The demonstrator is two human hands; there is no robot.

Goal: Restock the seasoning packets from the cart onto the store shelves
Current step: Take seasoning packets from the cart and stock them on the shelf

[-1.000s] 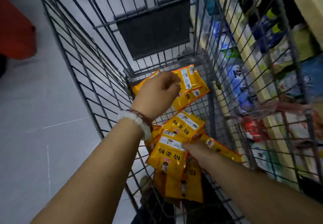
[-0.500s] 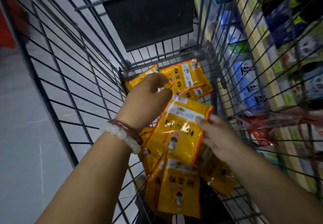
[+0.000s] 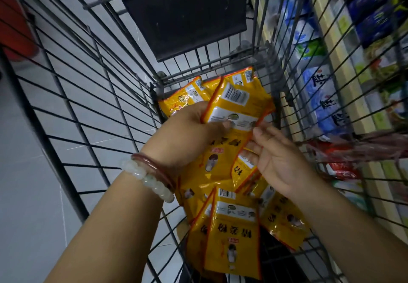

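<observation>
- The left hand (image 3: 189, 132) grips a yellow packet (image 3: 234, 108) inside the cart (image 3: 92, 97), thumb pressed on the packet's near face and fingers curled behind its left edge.
- That packet stands tilted above the pile, its barcode end pointing far and its printed end running down under the palm (the lower part is hidden by the hand).
- The right hand (image 3: 280, 161) sits just right of the packet with fingers loosely bent; its fingertips (image 3: 257, 131) touch the packet's red right edge, and no clear pinch shows.
- More packets (image 3: 234, 234) lie loose on the cart floor, overlapping near the person, below both wrists.
- Another few packets (image 3: 183, 99) rest at the far end of the floor, against the wire wall.
- Two bracelets (image 3: 150, 176), one pale beaded and one reddish, circle the left wrist.
- Shelves (image 3: 331, 79) of blue and green goods run along the right, seen through the cart's wire side.
- A dark flap (image 3: 183, 15) hangs on the cart's far wall.
</observation>
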